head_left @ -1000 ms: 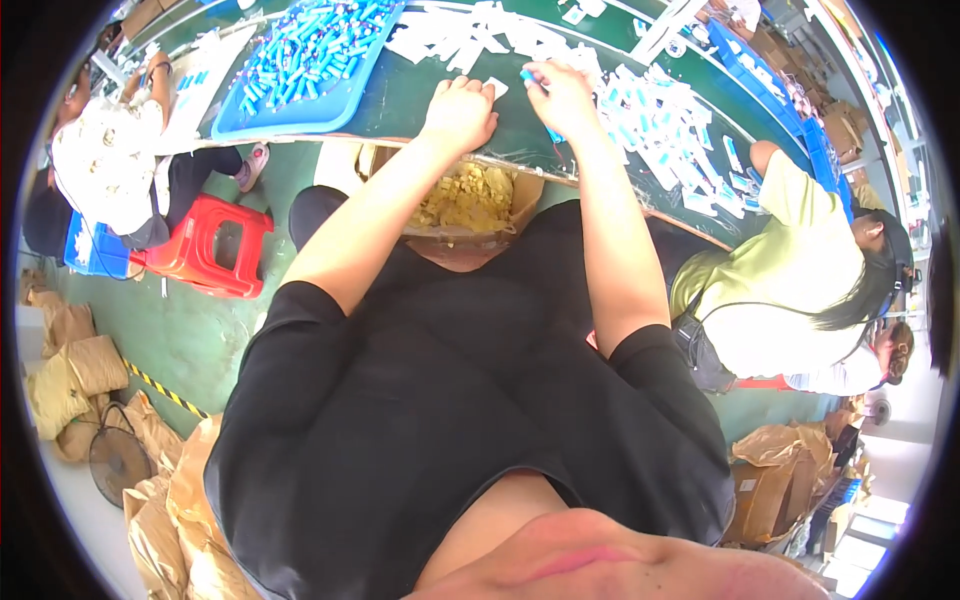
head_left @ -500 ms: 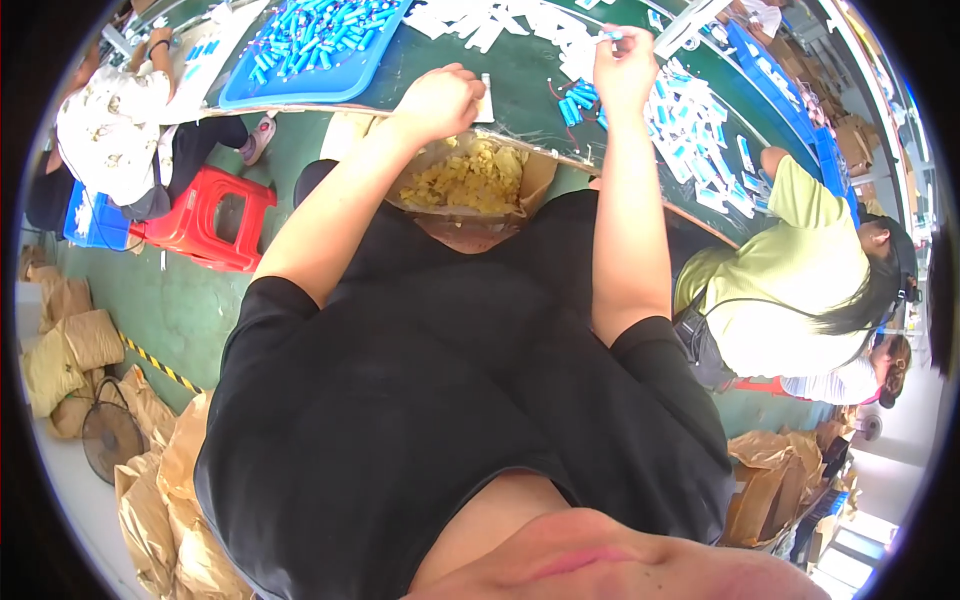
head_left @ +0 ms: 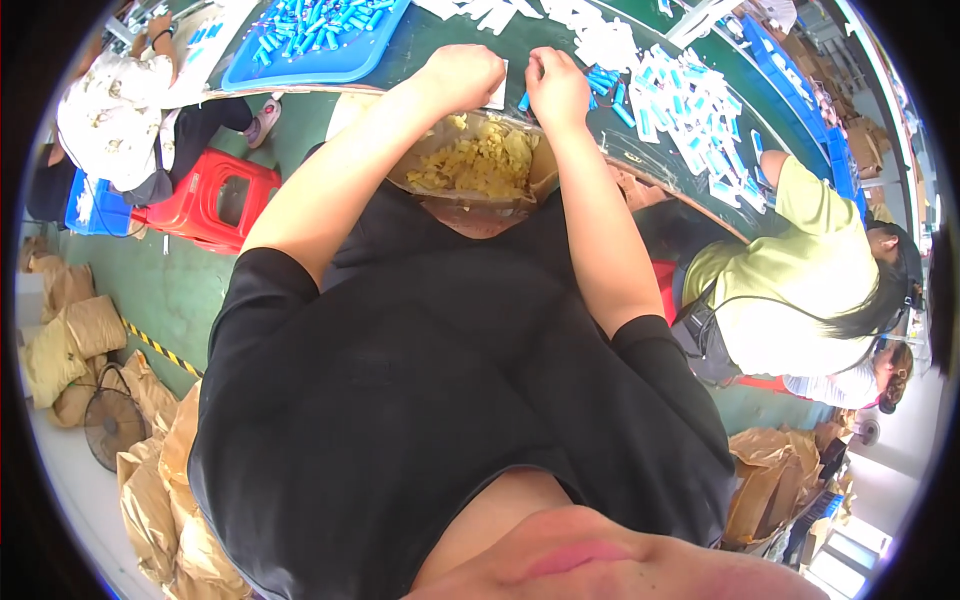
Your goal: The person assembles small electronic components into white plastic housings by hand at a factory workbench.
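My left hand (head_left: 466, 77) is closed near the table edge, its fingertips hidden. A small white flat piece (head_left: 499, 88) shows beside its knuckles; whether the hand grips it I cannot tell. Close by on the right, my right hand (head_left: 558, 88) has its fingers curled together, and what they pinch is hidden. One blue cylinder (head_left: 524, 102) shows at the table edge by the right fingers. A few more blue cylinders (head_left: 605, 80) lie loose just right of that hand.
A blue tray (head_left: 300, 75) of blue cylinders stands far left. White pieces, many with blue cylinders, cover the table (head_left: 660, 160) at right. Below the edge sits an open box (head_left: 545, 170) of yellow scraps. Co-workers sit left and right, one beside a red stool (head_left: 205, 235).
My right hand has come left and toward me, from over the white pieces to beside my left hand. The left hand has shifted slightly right and away.
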{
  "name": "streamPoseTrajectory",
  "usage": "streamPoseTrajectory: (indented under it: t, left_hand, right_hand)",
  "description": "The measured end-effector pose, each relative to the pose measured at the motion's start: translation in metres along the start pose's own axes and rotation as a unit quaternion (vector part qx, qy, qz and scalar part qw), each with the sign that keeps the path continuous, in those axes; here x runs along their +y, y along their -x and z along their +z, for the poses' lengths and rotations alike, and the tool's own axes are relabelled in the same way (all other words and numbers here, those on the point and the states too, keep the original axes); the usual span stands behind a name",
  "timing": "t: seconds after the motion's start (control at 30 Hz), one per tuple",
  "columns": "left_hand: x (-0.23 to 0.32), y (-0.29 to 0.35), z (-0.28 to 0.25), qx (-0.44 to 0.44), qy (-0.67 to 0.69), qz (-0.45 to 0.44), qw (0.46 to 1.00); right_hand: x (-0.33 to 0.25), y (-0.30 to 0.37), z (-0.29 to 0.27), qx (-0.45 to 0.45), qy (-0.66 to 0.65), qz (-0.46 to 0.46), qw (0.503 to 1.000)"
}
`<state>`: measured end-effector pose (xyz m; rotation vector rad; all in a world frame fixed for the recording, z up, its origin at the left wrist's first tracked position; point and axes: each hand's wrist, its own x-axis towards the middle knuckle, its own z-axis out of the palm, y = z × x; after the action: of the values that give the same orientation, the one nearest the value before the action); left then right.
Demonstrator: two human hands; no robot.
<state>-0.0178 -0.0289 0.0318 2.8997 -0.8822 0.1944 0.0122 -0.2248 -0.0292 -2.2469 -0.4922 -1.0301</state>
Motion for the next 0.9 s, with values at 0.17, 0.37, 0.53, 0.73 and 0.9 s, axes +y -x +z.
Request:
streamPoseTrajectory:
  t: [0.17,0.37,0.53,0.73,0.9]
  left_hand:
    - [0.008,-0.005,-0.013,-0.032,-0.05,0.033,0.998]
    - [-0.001,-0.006,0.003,0.0,-0.07,0.07,0.995]
    - [-0.005,-0.005,0.003,0.034,-0.01,0.114,0.993]
    - [-0.022,-0.01,0.02,0.058,0.039,0.142,0.987]
    - [-0.03,-0.009,0.033,0.126,0.077,0.156,0.977]
  right_hand:
    - [0.002,-0.01,-0.017,-0.051,-0.067,-0.052,0.995]
    - [0.002,-0.016,-0.066,-0.339,-0.109,-0.18,0.917]
    - [-0.001,-0.014,-0.074,-0.309,-0.034,-0.06,0.949]
    - [0.002,0.0,-0.057,-0.215,0.01,0.037,0.976]
    - [0.006,0.005,-0.05,-0.247,0.096,0.05,0.963]
